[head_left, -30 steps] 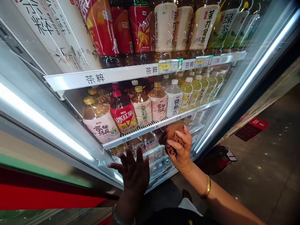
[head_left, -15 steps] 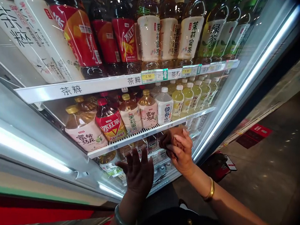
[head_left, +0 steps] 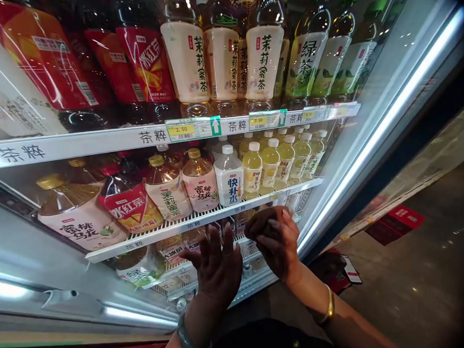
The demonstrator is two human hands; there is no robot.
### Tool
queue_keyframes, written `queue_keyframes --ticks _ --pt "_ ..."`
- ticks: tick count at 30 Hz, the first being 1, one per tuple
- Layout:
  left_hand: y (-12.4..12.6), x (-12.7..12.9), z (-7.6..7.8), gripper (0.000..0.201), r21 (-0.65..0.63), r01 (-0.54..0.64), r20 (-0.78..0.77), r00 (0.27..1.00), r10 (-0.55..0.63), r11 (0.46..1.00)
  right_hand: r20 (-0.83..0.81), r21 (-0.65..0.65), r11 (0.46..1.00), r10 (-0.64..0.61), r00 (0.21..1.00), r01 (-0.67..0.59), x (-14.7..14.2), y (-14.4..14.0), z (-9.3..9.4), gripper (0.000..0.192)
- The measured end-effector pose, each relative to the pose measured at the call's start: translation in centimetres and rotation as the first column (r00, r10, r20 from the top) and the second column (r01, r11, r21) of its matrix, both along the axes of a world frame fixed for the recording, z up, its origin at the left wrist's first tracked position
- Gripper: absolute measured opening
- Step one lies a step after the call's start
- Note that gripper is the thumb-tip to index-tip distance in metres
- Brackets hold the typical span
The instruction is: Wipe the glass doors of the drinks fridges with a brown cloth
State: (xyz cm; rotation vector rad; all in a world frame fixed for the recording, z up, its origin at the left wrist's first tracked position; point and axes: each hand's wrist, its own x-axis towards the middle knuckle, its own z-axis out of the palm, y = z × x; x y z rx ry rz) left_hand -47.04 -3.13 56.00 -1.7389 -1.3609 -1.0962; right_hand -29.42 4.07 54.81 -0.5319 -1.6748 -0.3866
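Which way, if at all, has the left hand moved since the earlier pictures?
Yes. Against the middle shelf, the left hand has shifted rightward in this view.

Green-capped bottles (head_left: pixel 309 60) stand right of cream-labelled bottles (head_left: pixel 184 63) on the upper shelf (head_left: pixel 111 140), its edge carrying price tags (head_left: pixel 181 129) reading 2.50, while a light strip (head_left: pixel 391 117) glows farther right.

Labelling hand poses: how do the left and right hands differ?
The left hand is spread open; the right hand is curled around a crumpled brown cloth. The left hand has a grey bangle at its wrist, the right hand a gold bangle. Both are raised before the drinks fridge.
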Motion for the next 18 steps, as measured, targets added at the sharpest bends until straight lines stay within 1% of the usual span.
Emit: queue_keyframes --ticks 2,3,5,8,10,11,13,16,18 --pt "0.6 1.3 -0.2 0.086 -0.015 0.011 -0.013 1.000 -0.011 1.000 0.023 0.003 0.999 0.051 0.998 -0.052 0.4 0.1 -0.8 0.029" --pt "0.8 1.9 -0.2 0.085 -0.021 0.014 -0.014 1.000 -0.015 1.000 0.045 0.010 0.997 0.076 0.996 -0.077 0.6 0.2 -0.6 0.029" --pt "1.4 3.0 -0.1 0.084 -0.018 0.014 -0.010 1.000 -0.014 1.000 0.074 0.028 0.995 0.096 0.993 -0.098 1.3 0.7 0.6 0.030" --pt "2.2 4.7 0.5 0.085 0.004 -0.010 0.001 1.000 0.010 1.000 0.025 0.055 0.996 0.066 0.997 -0.067 3.7 2.5 2.9 0.032" --pt "2.8 5.9 0.7 0.085 0.006 -0.028 0.000 1.000 0.028 1.000 -0.033 0.055 0.997 0.048 0.998 -0.046 5.7 3.7 3.4 0.034" --pt "3.1 6.5 0.7 0.085 0.003 -0.032 -0.002 0.999 0.032 0.999 -0.047 0.044 0.998 0.041 0.998 -0.039 6.6 4.2 3.1 0.036" --pt "3.5 7.7 0.4 0.084 -0.001 -0.026 -0.011 1.000 0.026 1.000 -0.056 0.015 0.999 0.038 0.998 -0.037 7.8 4.6 1.8 0.036" --pt "4.1 9.3 -0.1 0.085 -0.002 -0.021 -0.022 1.000 0.021 1.000 -0.039 -0.009 0.999 0.052 0.998 -0.053 8.1 4.4 -0.1 0.032" --pt "4.4 10.2 -0.2 0.086 0.000 -0.031 -0.027 0.999 0.031 1.000 -0.012 0.001 0.997 0.077 0.997 -0.077 8.2 4.4 0.0 0.030"
